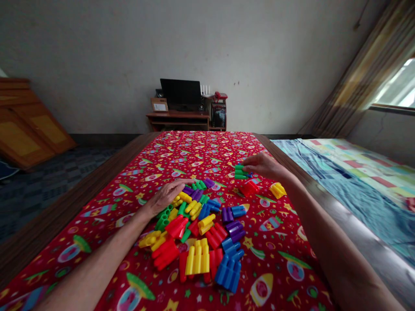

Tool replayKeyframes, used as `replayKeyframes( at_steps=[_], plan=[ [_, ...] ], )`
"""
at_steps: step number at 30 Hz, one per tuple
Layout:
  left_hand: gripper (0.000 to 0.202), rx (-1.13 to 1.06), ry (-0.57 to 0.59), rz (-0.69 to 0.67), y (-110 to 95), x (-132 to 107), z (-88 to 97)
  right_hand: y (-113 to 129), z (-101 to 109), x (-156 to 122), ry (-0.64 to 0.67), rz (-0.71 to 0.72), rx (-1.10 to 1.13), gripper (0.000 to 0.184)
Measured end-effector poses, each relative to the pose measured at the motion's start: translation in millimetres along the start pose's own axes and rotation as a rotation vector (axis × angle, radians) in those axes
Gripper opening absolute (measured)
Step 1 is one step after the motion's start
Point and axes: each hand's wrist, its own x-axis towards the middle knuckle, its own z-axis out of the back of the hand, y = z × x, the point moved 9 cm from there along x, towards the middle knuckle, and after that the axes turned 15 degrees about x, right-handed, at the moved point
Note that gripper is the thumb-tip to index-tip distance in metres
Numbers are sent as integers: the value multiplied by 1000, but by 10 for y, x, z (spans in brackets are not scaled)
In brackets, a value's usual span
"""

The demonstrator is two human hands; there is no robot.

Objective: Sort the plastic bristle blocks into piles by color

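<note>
A heap of coloured plastic tube blocks (197, 229) lies on a red rocket-print cloth (279, 242) over a long table. My left hand (167, 194) rests on the far left side of the heap, fingers stretched over yellow and purple blocks. Farther right, my right hand (264, 166) is closed on a green block (240, 172) held just above the cloth. A red block (249, 188) and a yellow block (278, 190) lie near that hand.
The table's dark wooden edge (340, 216) runs along both sides. A bed with a patterned sheet (350, 172) is on the right. A desk with a monitor (181, 97) stands at the far wall. A wooden cabinet (29, 125) is on the left.
</note>
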Motion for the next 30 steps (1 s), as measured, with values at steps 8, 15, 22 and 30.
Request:
replayKeyframes(
  at_steps=[8, 15, 22, 30],
  plan=[
    [57, -3, 6, 2, 62, 20, -27, 99, -386, -866, 499, -151, 16, 17],
    [60, 21, -1, -15, 60, 26, -28, -20, -174, -1040, 183, -100, -305, 18],
    [61, 26, -4, -17, 48, 26, -23, 573, -886, -661, 174, 180, -167, 19],
    [60, 20, -5, 4, -47, 3, 17, 581, -1539, 5, 253, 220, -229, 34]
  ],
)
